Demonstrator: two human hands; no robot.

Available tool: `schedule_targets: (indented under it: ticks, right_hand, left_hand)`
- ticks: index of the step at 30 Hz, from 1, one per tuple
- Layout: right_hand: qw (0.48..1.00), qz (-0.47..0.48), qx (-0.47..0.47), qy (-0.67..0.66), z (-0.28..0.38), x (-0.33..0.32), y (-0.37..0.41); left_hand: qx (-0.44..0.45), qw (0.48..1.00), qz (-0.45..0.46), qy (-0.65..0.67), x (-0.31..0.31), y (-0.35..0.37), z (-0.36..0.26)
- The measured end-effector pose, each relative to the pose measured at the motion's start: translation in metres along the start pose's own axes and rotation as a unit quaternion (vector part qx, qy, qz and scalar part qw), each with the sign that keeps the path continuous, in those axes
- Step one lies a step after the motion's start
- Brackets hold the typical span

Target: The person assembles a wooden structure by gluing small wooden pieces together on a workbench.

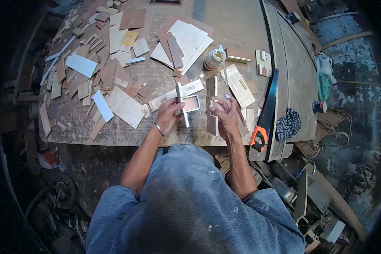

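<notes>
My left hand (168, 116) is closed on a thin wooden strip (185, 116), held edge-up above the table. From the strip's right side juts a U-shaped piece with a pale rim (197, 103); how the two are joined I cannot make out. To the right, my right hand (227, 118) grips a narrow wooden board (212, 122) by its right side, fingers bent. White patches show on its fingertips. A gap separates the two held pieces. Just beyond the right hand stands a jar (213, 60) with a brush or stick (224, 70) leaning at it.
Wood offcuts (127, 106) are heaped across the table's left side. Larger flat sheets (186, 40) lie at the back middle. A handsaw with an orange handle (259, 137) lies at the right, beside a round patterned pad (288, 124). The worktable's front edge (93, 143) runs close to my body.
</notes>
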State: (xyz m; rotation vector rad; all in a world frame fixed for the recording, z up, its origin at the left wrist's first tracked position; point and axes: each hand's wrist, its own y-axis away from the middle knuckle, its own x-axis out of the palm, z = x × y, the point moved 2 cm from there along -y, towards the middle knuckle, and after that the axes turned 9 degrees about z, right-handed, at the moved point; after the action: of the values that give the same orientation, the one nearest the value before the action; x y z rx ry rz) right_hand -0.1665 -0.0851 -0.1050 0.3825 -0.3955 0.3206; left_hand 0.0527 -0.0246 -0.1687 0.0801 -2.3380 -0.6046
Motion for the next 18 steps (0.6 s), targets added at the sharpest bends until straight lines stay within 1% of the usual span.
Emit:
schedule_targets:
  ticks: [3, 5, 7, 9, 10, 11, 12, 15, 17, 18]
  right_hand:
    - [0.997, 0.017, 0.054, -0.046, 0.000, -0.008, -0.001]
    - [0.993, 0.033, 0.057, -0.095, -0.002, -0.004, 0.001]
    - [0.989, 0.041, 0.051, -0.131, -0.008, 0.005, 0.001]
    - [0.988, 0.041, 0.056, -0.138, -0.015, 0.010, 0.002]
    - [0.989, 0.036, 0.051, -0.135, -0.018, 0.014, 0.003]
    - [0.990, 0.033, 0.045, -0.131, -0.020, 0.017, 0.003]
    - [0.988, 0.055, 0.028, -0.139, -0.014, 0.024, 0.004]
    - [0.993, 0.078, 0.004, -0.091, -0.017, 0.028, 0.005]
    - [0.990, 0.099, 0.014, -0.098, -0.022, 0.026, 0.005]
    - [0.991, 0.101, 0.016, -0.089, -0.024, 0.024, 0.005]
  left_hand:
    - [-0.006, 0.993, 0.083, 0.087, -0.001, 0.012, -0.011]
    - [-0.019, 0.978, 0.141, 0.150, -0.006, 0.018, -0.012]
    - [-0.033, 0.967, 0.196, 0.159, -0.007, 0.021, -0.007]
    - [-0.054, 0.952, 0.246, 0.174, 0.001, 0.027, -0.003]
    - [-0.039, 0.955, 0.255, 0.147, 0.025, 0.040, -0.022]
    - [-0.048, 0.953, 0.265, 0.142, 0.026, 0.043, -0.026]
    - [-0.056, 0.950, 0.276, 0.136, 0.027, 0.044, -0.030]
    - [-0.084, 0.938, 0.318, 0.112, 0.021, 0.039, -0.030]
    - [-0.107, 0.931, 0.333, 0.099, 0.015, 0.037, -0.027]
    - [-0.102, 0.933, 0.331, 0.092, 0.030, 0.044, -0.040]
